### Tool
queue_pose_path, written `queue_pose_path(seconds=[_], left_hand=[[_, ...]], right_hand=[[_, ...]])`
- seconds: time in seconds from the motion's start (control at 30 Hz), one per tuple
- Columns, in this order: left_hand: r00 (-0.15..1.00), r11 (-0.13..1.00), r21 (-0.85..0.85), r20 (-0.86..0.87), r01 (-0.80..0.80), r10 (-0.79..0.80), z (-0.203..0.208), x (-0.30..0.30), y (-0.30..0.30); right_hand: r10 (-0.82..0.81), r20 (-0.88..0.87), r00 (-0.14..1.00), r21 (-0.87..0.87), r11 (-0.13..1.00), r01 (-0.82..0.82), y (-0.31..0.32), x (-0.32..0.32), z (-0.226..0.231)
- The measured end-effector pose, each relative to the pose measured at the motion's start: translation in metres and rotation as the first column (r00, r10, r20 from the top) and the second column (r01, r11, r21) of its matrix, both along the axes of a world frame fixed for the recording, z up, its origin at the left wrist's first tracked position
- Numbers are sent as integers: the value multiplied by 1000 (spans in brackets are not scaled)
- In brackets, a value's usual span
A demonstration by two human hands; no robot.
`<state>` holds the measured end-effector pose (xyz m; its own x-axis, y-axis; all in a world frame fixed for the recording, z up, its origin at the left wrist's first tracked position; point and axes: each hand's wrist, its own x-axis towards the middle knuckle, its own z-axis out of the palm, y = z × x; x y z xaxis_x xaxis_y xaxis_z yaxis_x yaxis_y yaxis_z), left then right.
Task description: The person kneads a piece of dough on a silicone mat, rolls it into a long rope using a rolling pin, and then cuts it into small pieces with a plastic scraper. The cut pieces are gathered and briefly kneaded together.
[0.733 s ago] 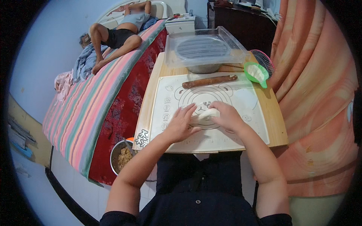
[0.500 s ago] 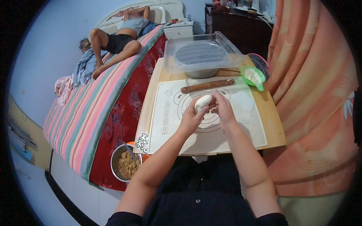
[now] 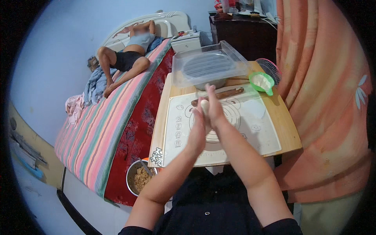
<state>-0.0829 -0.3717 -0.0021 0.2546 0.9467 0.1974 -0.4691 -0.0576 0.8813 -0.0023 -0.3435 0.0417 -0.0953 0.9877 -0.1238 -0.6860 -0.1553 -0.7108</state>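
Observation:
A white piece of dough (image 3: 204, 105) is held between my two palms above the printed kneading mat (image 3: 254, 139). My left hand (image 3: 198, 124) presses it from the left, and my right hand (image 3: 214, 109) covers it from the right with fingers pointing up and away. Most of the dough is hidden by the hands; a pale end shows between them. Just beyond my fingers a brown wooden rolling pin (image 3: 231, 93) lies across the mat, partly covered by the right hand.
A clear plastic tray (image 3: 180, 80) rests on a metal basin at the table's far end. A green scoop (image 3: 270, 92) of flour sits at right. Low at left stands a pot of filling (image 3: 141, 180). A person (image 3: 135, 51) lies on the striped bed; an orange curtain (image 3: 325, 98) hangs right.
My palms have come together around the dough, which showed more openly before. My right hand has turned upright over it, and the whole view has shifted slightly.

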Motion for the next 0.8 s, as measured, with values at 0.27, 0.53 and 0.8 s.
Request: queue_pose_path(seconds=[0.27,0.53,0.8], left_hand=[[995,1000,-16,95,16,-14,24,-11,36],[976,982,70,-117,-174,182,13,10,18],[990,989,-82,46,-126,130,37,-1,28]], right_hand=[[-309,407,860,521,852,59,-14,-32,-29],[-588,379,715,582,752,310,28,-11,-40],[279,837,471,63,805,-589,-27,39,-51]])
